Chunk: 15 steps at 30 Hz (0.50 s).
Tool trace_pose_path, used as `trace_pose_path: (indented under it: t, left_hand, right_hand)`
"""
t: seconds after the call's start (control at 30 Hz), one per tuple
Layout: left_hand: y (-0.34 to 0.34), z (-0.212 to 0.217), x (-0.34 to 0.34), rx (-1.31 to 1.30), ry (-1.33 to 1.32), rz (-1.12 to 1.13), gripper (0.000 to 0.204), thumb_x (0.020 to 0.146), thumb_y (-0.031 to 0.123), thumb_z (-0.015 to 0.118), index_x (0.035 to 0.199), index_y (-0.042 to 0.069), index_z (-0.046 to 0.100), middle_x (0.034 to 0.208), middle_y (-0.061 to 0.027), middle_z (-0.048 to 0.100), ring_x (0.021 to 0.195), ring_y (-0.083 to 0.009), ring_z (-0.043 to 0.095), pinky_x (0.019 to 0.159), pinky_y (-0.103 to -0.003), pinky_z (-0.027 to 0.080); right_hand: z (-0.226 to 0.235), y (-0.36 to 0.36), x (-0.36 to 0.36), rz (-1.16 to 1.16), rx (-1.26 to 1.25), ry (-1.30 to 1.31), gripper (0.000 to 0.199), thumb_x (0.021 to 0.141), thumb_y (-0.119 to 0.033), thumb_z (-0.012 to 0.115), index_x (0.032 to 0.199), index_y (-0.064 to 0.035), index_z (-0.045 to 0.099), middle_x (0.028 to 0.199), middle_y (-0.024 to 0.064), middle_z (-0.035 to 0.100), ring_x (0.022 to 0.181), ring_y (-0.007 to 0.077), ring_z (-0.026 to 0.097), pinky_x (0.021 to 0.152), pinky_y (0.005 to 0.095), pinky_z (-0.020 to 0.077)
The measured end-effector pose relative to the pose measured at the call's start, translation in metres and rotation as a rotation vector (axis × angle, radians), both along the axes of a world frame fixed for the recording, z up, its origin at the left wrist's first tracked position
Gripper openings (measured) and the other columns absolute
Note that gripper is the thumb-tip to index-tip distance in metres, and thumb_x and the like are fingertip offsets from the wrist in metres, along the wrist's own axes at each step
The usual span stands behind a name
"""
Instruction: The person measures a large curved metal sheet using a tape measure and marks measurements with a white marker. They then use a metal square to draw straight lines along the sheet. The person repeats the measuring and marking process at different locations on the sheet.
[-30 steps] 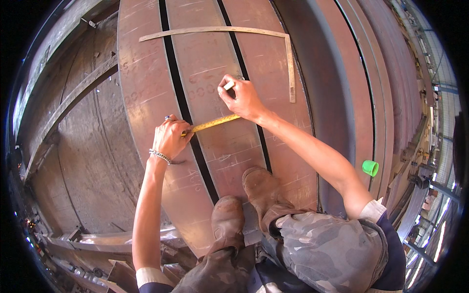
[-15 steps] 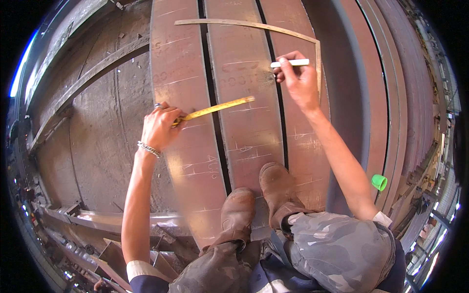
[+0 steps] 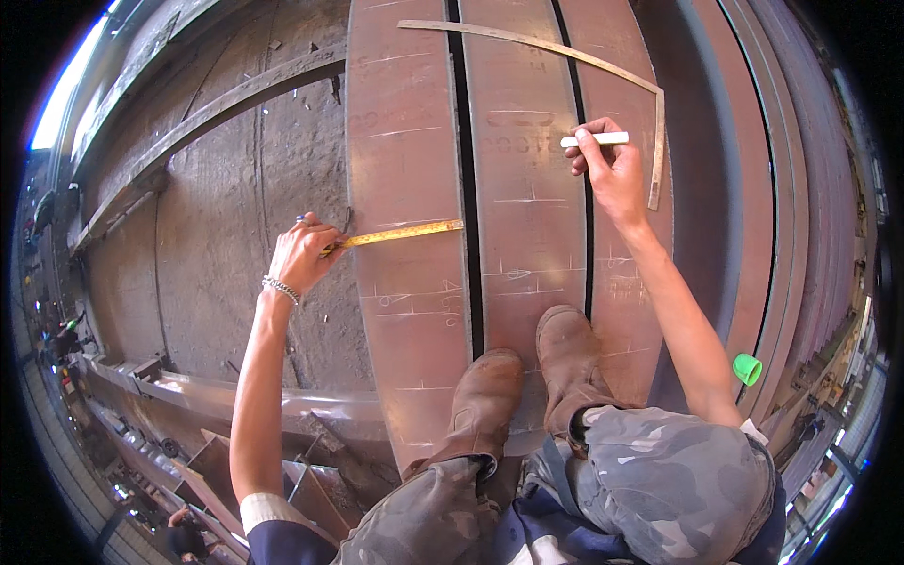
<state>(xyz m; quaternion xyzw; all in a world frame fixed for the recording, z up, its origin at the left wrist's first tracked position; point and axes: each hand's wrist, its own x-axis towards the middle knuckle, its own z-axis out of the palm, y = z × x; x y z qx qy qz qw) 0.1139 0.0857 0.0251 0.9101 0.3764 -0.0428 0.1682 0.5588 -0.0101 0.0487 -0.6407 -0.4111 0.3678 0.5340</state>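
Observation:
My left hand (image 3: 306,254), with a bracelet at the wrist, is closed on one end of a yellow measuring tape (image 3: 403,233). The tape stretches over the left steel beam (image 3: 405,160), its tip at that beam's right edge. Between thumb and fingers of my right hand (image 3: 610,174) is a white chalk stick (image 3: 595,139), held above the gap by the right beam (image 3: 626,254). Chalk lines and marks cross the left, middle (image 3: 529,226) and right beams. A flat metal square (image 3: 537,55) lies across their far part, its short leg running down beside my right hand.
My boots (image 3: 486,400) stand on the beams at the near end. A green cup-shaped piece (image 3: 747,369) sits by my right forearm. At left, a lower dirty floor (image 3: 217,235) has a metal bar (image 3: 198,122) across it. More long steel sections (image 3: 730,188) run along the right.
The tape has drawn back left, its tip moving from the middle beam to the left beam's edge. The beams and square appear shifted right in view; my right hand still holds the chalk.

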Motion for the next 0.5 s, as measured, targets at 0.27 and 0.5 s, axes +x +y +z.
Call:
trace_pose_path:
  t: [0.27, 0.5]
  left_hand:
    - [0.011, -0.004, 0.003, 0.015, -0.002, -0.053, 0.015, 0.085, 0.017, 0.079, 0.1, 0.013, 0.079, 0.106, -0.0023, 0.078, 0.098, -0.0228, 0.068, 0.087, -0.039, 0.058]
    - [0.018, -0.009, 0.004, -0.047, 0.07, -0.033, 0.019, 0.086, 0.017, 0.078, 0.104, 0.013, 0.08, 0.108, -0.0016, 0.078, 0.098, -0.0221, 0.068, 0.086, -0.039, 0.059]
  right_hand:
    - [-0.001, -0.004, -0.016, 0.046, -0.057, 0.006, 0.019, 0.104, -0.018, 0.061, 0.095, -0.0023, 0.065, 0.083, 0.0044, 0.069, 0.072, 0.0068, 0.063, 0.064, 0.0252, 0.0543]
    - [-0.008, 0.001, -0.023, 0.083, -0.053, 0.013, 0.017, 0.105, -0.018, 0.062, 0.096, -0.0039, 0.065, 0.08, 0.0034, 0.069, 0.071, 0.0062, 0.063, 0.063, 0.0245, 0.054]
